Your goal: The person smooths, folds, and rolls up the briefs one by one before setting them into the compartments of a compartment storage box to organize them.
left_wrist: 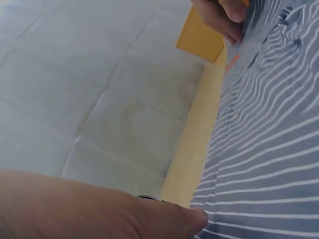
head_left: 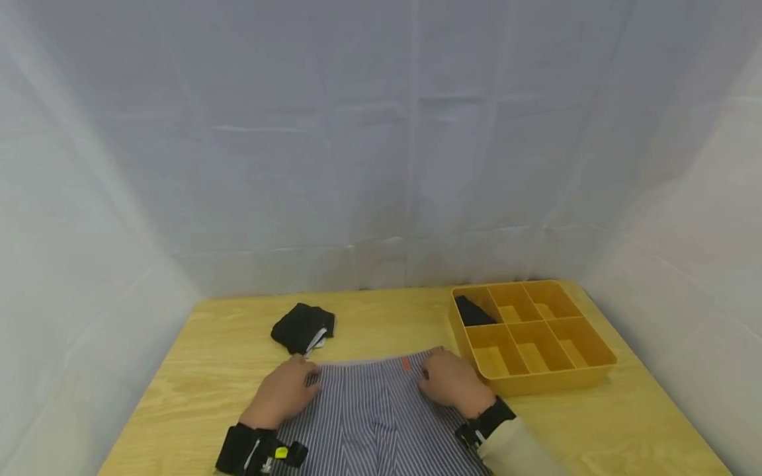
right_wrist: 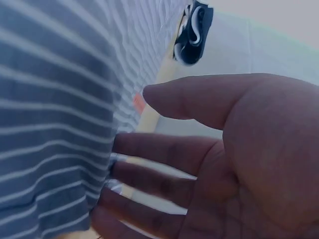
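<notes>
Head view: striped cloth (head_left: pixel 360 403) lies spread at near middle, unfolded; one dark cloth (head_left: pixel 473 313) is already in the box (head_left: pixel 548 382), far right. Right hand (head_left: pixel 452 382): fingers spread, touching. Left hand (head_left: pixel 282 395) touches too, can't tell if pinching.

The left hand (head_left: pixel 281 391) extends from the near left toward the far right, back upward; whether it pinches anything is hidden. The right hand (head_left: pixel 450 379), well apart, extends from the near right toward the far left, thumb (right_wrist: pixel 194 98) apart from spread, nearly straight fingers (right_wrist: pixel 162 151), its forearm (head_left: pixel 518 451) sleeved
</notes>
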Motion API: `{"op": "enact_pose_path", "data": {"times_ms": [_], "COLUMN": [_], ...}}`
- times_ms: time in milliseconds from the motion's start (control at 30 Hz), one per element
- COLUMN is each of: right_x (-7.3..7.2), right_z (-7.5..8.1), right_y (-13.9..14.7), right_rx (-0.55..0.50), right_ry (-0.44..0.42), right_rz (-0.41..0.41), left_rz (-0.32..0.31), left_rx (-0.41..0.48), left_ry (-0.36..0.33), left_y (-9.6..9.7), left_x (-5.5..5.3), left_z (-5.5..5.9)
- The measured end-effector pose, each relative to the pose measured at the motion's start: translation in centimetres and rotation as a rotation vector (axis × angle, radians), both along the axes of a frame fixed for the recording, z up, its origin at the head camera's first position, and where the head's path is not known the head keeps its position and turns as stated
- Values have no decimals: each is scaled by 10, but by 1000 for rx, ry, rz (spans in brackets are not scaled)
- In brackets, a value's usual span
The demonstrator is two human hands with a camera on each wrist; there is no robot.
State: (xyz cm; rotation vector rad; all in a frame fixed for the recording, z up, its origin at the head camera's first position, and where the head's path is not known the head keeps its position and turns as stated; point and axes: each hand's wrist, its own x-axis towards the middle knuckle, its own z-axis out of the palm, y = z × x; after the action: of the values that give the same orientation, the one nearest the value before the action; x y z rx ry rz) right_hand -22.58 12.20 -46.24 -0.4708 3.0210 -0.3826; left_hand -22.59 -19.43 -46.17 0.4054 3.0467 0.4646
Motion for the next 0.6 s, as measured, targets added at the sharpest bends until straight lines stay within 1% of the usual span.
{"op": "enact_pose_path", "data": {"times_ms": [100,200,300,400,500,600], "right_x": [2,0,2,6,9,12], "right_z": [-2,-1,1,4,4,2], "right_y": [-1,-3,-5,-6,-8,-10], "right_rx": [1,21,41,82,100,85], "right_ry": [-9,-10,-6,3,38,48], "right_rz": [-46,-95,-135,-144,-132,-121], "left_rz": [-7,-25,-42,-44,-39,-22], "left_rx": [8,7,-7,-2,-6,-23], "left_ry": [49,103,131,135,163,146], "left_y": [2,3,7,14,19,22], "left_x": [-2,-6,-8,-7,-5,-4], "left_z": [-4,-8,-12,-11,-4,3]}}
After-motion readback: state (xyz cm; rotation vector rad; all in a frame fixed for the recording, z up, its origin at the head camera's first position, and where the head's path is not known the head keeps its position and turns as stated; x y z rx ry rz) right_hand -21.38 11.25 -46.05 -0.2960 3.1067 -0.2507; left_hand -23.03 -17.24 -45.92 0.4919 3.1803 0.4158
